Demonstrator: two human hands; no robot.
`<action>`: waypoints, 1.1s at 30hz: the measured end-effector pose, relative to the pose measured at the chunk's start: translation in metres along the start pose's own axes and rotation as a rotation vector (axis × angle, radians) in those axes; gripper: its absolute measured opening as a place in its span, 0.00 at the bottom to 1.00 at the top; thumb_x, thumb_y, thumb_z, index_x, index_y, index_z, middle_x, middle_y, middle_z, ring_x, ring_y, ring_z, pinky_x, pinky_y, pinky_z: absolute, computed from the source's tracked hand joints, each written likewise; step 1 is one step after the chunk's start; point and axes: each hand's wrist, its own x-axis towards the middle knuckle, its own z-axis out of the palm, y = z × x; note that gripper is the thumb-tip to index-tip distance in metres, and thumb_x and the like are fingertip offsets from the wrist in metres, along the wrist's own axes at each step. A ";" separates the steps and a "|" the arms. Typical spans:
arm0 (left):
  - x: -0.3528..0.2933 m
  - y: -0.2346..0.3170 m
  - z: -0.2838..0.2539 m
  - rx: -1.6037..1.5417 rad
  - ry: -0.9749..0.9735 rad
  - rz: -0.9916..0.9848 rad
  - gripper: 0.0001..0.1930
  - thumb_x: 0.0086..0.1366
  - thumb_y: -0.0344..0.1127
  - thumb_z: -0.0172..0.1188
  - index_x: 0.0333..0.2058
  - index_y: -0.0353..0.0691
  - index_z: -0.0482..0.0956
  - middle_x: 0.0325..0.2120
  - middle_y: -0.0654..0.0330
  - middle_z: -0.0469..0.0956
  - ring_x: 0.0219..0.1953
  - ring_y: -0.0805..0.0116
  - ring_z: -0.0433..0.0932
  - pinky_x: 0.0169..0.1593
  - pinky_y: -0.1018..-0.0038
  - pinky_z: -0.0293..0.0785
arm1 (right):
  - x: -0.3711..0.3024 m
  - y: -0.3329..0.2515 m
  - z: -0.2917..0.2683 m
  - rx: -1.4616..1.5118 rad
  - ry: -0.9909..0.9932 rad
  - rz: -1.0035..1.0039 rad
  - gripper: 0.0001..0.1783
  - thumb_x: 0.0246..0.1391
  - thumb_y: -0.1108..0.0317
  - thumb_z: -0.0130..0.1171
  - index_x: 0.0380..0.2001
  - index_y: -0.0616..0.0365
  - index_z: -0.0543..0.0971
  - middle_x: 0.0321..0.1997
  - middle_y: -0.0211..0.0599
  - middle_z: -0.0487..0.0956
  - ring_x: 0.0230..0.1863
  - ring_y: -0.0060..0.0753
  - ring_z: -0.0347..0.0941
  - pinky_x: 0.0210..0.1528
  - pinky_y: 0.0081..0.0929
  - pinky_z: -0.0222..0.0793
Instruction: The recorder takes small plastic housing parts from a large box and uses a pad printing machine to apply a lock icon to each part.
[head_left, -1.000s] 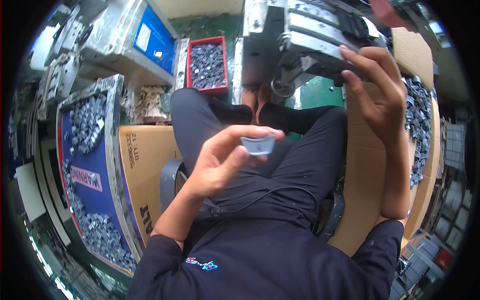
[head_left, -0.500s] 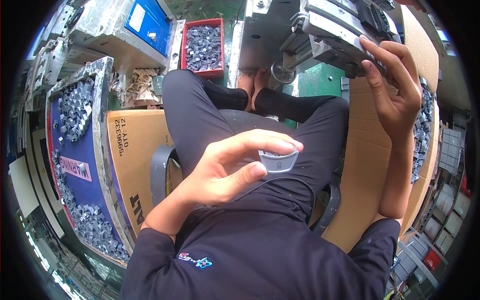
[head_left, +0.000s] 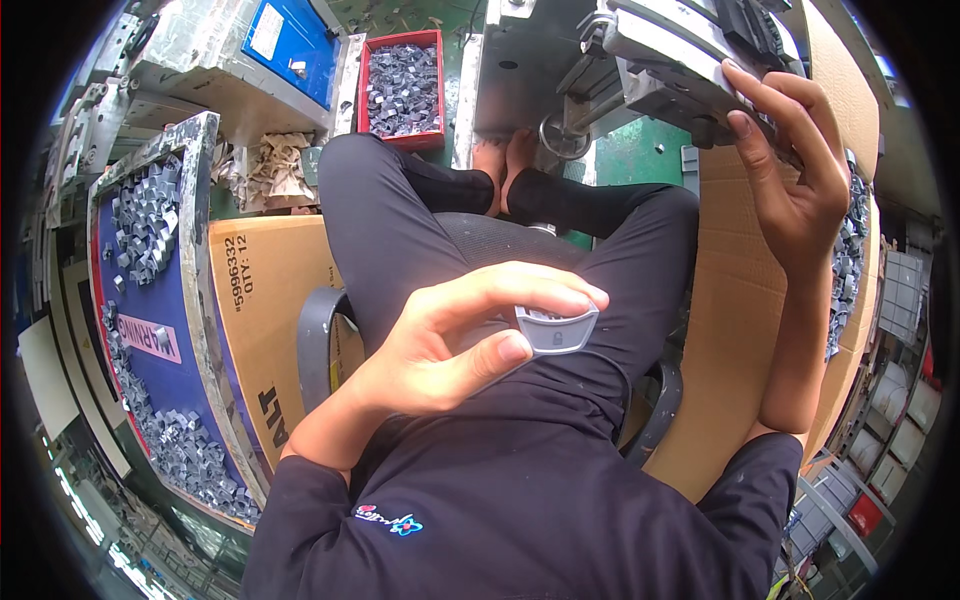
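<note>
My left hand (head_left: 455, 340) hovers over my lap and pinches a small grey metal padlock body (head_left: 556, 329) between thumb and fingers. My right hand (head_left: 795, 165) is raised at the upper right, fingers curled against the grey metal machine (head_left: 665, 55); I cannot see anything held inside it. I sit on a dark chair (head_left: 318, 345) in black trousers, my feet resting near the machine's base.
A red bin (head_left: 403, 85) of grey metal parts stands ahead on the green floor. A blue tray (head_left: 160, 330) with several grey parts lies to my left beside a cardboard box (head_left: 262, 320). Cardboard (head_left: 725, 330) and more parts (head_left: 850, 260) sit on my right.
My left hand has carried the padlock body lower and to the right, closer to my body. My right hand stays on the machine.
</note>
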 end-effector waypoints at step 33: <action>0.110 -0.189 -0.193 -0.137 0.559 -0.545 0.29 0.75 0.52 0.54 0.70 0.50 0.67 0.70 0.59 0.66 0.65 0.59 0.70 0.65 0.60 0.66 | 0.005 0.017 -0.025 0.157 -0.005 -0.138 0.10 0.54 0.70 0.70 0.41 0.55 0.86 0.38 0.34 0.82 0.39 0.43 0.81 0.44 0.36 0.75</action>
